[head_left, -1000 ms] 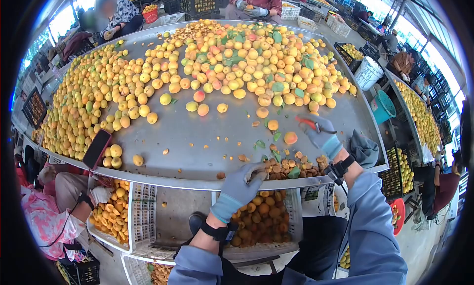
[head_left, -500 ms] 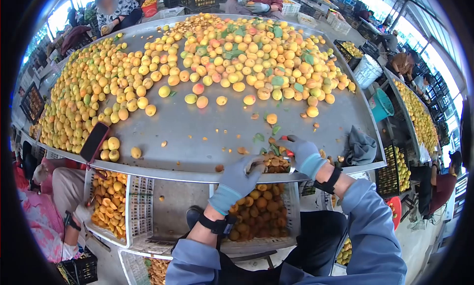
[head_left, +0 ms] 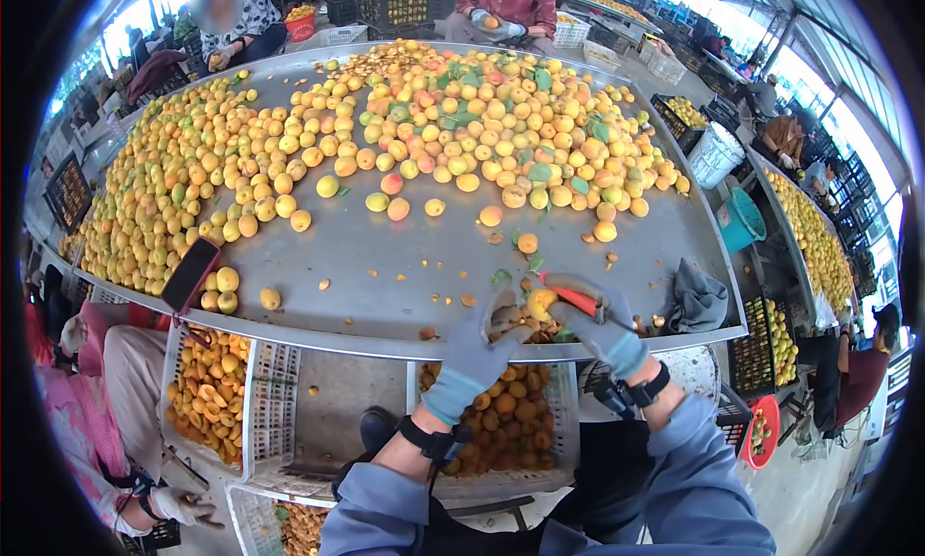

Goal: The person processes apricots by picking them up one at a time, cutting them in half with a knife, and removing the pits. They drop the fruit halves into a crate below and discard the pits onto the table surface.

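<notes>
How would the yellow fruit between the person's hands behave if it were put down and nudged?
The yellow fruit would probably roll, since it looks rounded and the metal table appears smooth. It's likely light, being small beside the gloved right hand. Its flesh may bruise or split fairly easily, judging by the opened fruit halves in the crate below.

Dark phone (head_left: 192,275), grey cloth (head_left: 699,301), bucket (head_left: 738,230) — teal

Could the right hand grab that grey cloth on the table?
Probably yes: the grey cloth lies close beside the right hand, with only small scraps between. But that hand holds a red-handled tool, which might get in the way.
</notes>
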{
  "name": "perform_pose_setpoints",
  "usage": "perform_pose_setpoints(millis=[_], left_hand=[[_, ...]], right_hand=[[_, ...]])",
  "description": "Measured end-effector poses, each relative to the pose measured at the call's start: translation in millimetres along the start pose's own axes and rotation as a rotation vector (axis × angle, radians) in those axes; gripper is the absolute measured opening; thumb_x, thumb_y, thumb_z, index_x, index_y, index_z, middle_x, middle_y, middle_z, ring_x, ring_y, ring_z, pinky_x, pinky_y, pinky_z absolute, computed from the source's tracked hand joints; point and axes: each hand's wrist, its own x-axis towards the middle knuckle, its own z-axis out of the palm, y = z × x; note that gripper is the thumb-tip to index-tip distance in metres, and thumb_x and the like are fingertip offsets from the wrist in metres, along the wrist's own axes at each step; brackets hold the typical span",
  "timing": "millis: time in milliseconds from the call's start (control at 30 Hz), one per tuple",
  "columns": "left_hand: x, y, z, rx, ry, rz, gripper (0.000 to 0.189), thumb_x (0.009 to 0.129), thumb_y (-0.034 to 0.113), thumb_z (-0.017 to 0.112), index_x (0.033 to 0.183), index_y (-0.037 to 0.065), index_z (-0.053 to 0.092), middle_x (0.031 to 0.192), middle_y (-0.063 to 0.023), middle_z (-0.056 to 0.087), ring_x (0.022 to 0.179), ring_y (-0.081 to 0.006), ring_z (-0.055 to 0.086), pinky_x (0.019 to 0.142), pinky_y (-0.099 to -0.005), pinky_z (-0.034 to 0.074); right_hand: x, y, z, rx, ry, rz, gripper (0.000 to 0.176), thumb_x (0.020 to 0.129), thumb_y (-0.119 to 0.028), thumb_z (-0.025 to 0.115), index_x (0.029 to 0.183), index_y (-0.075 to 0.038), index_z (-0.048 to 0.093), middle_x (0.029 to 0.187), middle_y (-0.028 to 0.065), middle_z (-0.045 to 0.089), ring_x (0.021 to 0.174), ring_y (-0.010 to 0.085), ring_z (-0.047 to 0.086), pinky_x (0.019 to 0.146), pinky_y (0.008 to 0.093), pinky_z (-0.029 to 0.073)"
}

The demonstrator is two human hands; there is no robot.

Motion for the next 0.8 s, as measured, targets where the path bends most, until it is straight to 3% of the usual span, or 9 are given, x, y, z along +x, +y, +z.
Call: perform_pose_setpoints(millis=[100,267,367,433,500,633,700,733,800], left_hand=[[-2.4,3.7,1.9,-0.120,-0.101,-0.050,0.053,0.089,0.007,0.072,0.138,0.000,0.053,0.127,-0.0122,0.063,0.116,-0.0172,0.061,0.098,-0.0307,0.050],[-6.4,5.7,0.0,-0.299,-0.064,-0.102,0.054,0.089,0.004,0.071,0.138,-0.001,0.051,0.129,-0.0111,0.061,0.116,-0.0165,0.059,0.099,-0.0306,0.050],[-3.7,20.2,-10.0,-0.269,-0.068,-0.118,0.054,0.089,0.001,0.069,0.139,-0.001,0.050,0.130,-0.0097,0.061,0.118,-0.0164,0.058,0.099,-0.0301,0.049],[-2.2,18.9,-11.8,-0.244,-0.085,-0.117,0.052,0.089,-0.001,0.067,0.137,-0.001,0.051,0.129,-0.0090,0.061,0.118,-0.0156,0.059,0.099,-0.0288,0.049],[-1.5,7.3,-10.7,-0.419,-0.021,-0.170,0.051,0.089,-0.003,0.066,0.138,-0.002,0.050,0.126,-0.0090,0.062,0.114,-0.0139,0.061,0.096,-0.0268,0.051],[4.5,12.4,-15.7,-0.454,0.019,-0.243,0.052,0.088,-0.003,0.067,0.137,-0.003,0.051,0.122,-0.0098,0.064,0.109,-0.0136,0.063,0.091,-0.0250,0.053],[5.8,14.1,-17.9,-0.423,0.057,-0.233,0.051,0.089,-0.001,0.069,0.137,-0.001,0.052,0.122,-0.0080,0.063,0.108,-0.0140,0.063,0.094,-0.0290,0.054],[6.0,9.9,-17.9,-0.418,0.055,-0.234,0.051,0.089,-0.001,0.069,0.137,-0.001,0.052,0.122,-0.0080,0.063,0.108,-0.0140,0.063,0.094,-0.0290,0.054],[5.6,-2.3,-17.5,-0.510,0.110,-0.221,0.054,0.087,-0.002,0.072,0.137,-0.002,0.051,0.121,-0.0104,0.064,0.102,-0.0149,0.066,0.086,-0.0271,0.056]], right_hand=[[-7.0,8.3,19.5,-0.034,0.045,-0.154,0.032,0.091,-0.003,0.065,0.123,-0.003,0.067,0.126,0.0098,0.066,0.112,0.0166,0.062,0.099,0.0304,0.048],[-9.9,10.1,32.6,-0.106,0.079,-0.236,0.038,0.092,-0.005,0.065,0.130,-0.003,0.062,0.129,0.0138,0.064,0.116,0.0206,0.062,0.100,0.0326,0.047],[-10.6,19.4,35.8,0.153,0.159,-0.069,0.037,0.093,-0.010,0.066,0.129,-0.003,0.062,0.127,0.0145,0.064,0.111,0.0216,0.063,0.097,0.0331,0.049],[-3.5,35.0,25.5,0.004,0.235,-0.235,0.030,0.095,-0.012,0.064,0.123,-0.001,0.064,0.123,0.0130,0.066,0.107,0.0207,0.063,0.094,0.0328,0.049],[-2.9,35.7,16.2,0.023,0.244,-0.222,0.030,0.097,-0.012,0.061,0.125,0.001,0.060,0.113,0.0099,0.066,0.099,0.0167,0.063,0.088,0.0310,0.050],[-5.1,23.4,8.7,0.161,0.316,-0.056,0.039,0.101,-0.011,0.054,0.136,0.003,0.048,0.093,0.0015,0.061,0.080,0.0062,0.058,0.070,0.0218,0.046],[-10.8,20.0,6.1,0.196,0.174,-0.029,0.033,0.103,-0.016,0.052,0.129,0.003,0.053,0.079,0.0001,0.059,0.064,0.0059,0.056,0.058,0.0208,0.044],[-14.3,15.6,8.3,0.201,0.175,-0.029,0.033,0.103,-0.016,0.052,0.129,0.003,0.053,0.079,0.0001,0.059,0.064,0.0059,0.056,0.058,0.0208,0.044],[-20.7,3.0,18.5,0.183,-0.017,0.142,0.030,0.104,-0.025,0.050,0.118,0.002,0.056,0.066,-0.0008,0.055,0.050,0.0067,0.051,0.048,0.0221,0.040]])
